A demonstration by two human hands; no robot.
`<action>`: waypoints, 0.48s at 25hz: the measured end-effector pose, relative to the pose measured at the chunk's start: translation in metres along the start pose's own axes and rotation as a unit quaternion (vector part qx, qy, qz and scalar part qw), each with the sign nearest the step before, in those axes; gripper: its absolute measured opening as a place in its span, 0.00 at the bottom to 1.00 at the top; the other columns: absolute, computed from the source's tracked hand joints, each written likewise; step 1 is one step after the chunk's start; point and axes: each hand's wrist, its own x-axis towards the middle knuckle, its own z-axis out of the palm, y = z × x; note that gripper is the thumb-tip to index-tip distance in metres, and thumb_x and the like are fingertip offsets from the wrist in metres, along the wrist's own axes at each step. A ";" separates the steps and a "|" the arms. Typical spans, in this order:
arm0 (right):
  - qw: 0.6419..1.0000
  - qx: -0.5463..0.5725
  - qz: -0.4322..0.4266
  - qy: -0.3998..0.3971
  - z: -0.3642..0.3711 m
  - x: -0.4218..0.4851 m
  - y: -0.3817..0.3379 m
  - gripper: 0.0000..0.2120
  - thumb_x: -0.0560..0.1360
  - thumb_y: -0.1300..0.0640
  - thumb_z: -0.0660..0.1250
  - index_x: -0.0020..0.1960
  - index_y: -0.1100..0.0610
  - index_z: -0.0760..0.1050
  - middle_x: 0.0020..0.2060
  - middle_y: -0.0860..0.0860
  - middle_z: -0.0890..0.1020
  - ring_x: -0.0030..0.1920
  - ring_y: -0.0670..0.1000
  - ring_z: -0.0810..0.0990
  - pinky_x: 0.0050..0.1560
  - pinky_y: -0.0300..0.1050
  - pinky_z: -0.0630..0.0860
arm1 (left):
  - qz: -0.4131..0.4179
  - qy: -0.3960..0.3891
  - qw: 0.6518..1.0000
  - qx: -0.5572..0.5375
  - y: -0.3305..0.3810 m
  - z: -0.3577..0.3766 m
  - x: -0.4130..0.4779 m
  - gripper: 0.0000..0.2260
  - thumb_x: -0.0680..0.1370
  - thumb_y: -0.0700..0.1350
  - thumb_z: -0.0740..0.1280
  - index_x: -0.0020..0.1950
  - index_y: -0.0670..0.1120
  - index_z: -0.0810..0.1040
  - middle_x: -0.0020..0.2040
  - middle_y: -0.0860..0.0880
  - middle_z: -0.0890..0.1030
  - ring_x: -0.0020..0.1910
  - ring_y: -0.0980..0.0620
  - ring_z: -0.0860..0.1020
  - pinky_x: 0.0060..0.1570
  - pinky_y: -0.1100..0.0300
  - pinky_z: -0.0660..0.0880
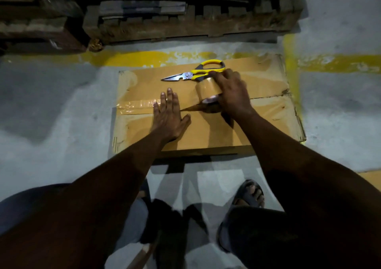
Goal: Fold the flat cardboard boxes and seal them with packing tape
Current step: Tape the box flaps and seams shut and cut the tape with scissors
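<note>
A brown cardboard box (266, 124) stands on the floor with its top flaps closed. A strip of clear tape (136, 104) runs along the left part of the centre seam. My left hand (170, 114) lies flat, fingers straight, pressing the tape onto the seam. My right hand (233, 94) grips a roll of brown packing tape (207, 89) just right of it. A taut stretch of tape runs from the roll to my left hand. Yellow-handled scissors (195, 74) lie on the far flap, touching the roll.
A stack of dark wooden pallets (165, 17) stands right behind the box. Yellow painted lines (338, 62) cross the grey concrete floor. My sandalled foot (250, 194) is just in front of the box. A corner of other cardboard (371, 178) shows at the right edge.
</note>
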 end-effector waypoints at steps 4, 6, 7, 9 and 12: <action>0.995 -0.092 0.022 0.030 -0.024 -0.023 0.037 0.41 0.64 0.36 0.75 0.72 0.52 0.68 0.59 0.57 0.74 0.58 0.60 0.69 0.55 0.56 0.69 | 0.006 0.009 1.000 0.010 0.017 -0.001 0.001 0.38 0.79 0.62 0.52 0.78 0.41 0.39 0.78 0.41 0.37 0.77 0.40 0.38 0.73 0.40 0.41; 0.997 -0.014 0.063 0.047 -0.024 -0.022 0.042 0.38 0.66 0.37 0.69 0.71 0.54 0.68 0.59 0.57 0.75 0.59 0.59 0.70 0.56 0.57 0.71 | 0.036 0.010 0.999 0.018 0.039 0.000 0.003 0.37 0.79 0.61 0.53 0.79 0.41 0.41 0.79 0.42 0.38 0.77 0.40 0.39 0.73 0.38 0.42; 0.995 0.036 0.076 0.058 -0.023 -0.020 0.042 0.36 0.67 0.38 0.65 0.70 0.56 0.68 0.59 0.57 0.76 0.59 0.59 0.72 0.56 0.58 0.72 | 0.048 0.013 0.998 0.023 0.048 0.001 0.003 0.37 0.79 0.60 0.52 0.79 0.42 0.41 0.79 0.42 0.38 0.77 0.40 0.39 0.73 0.38 0.42; 0.990 0.101 0.082 0.058 -0.021 -0.018 0.040 0.37 0.65 0.39 0.62 0.68 0.58 0.69 0.58 0.58 0.77 0.58 0.57 0.74 0.55 0.54 0.74 | 0.054 0.017 0.998 0.028 0.057 0.003 0.003 0.36 0.79 0.60 0.52 0.79 0.43 0.40 0.79 0.42 0.37 0.77 0.40 0.38 0.73 0.37 0.42; 0.991 0.114 0.065 0.017 -0.014 -0.019 0.033 0.40 0.63 0.34 0.70 0.67 0.57 0.70 0.57 0.57 0.74 0.57 0.55 0.72 0.52 0.46 0.70 | 0.072 0.020 0.997 0.026 0.060 0.005 0.006 0.37 0.79 0.60 0.52 0.78 0.43 0.38 0.79 0.44 0.37 0.77 0.41 0.38 0.73 0.38 0.40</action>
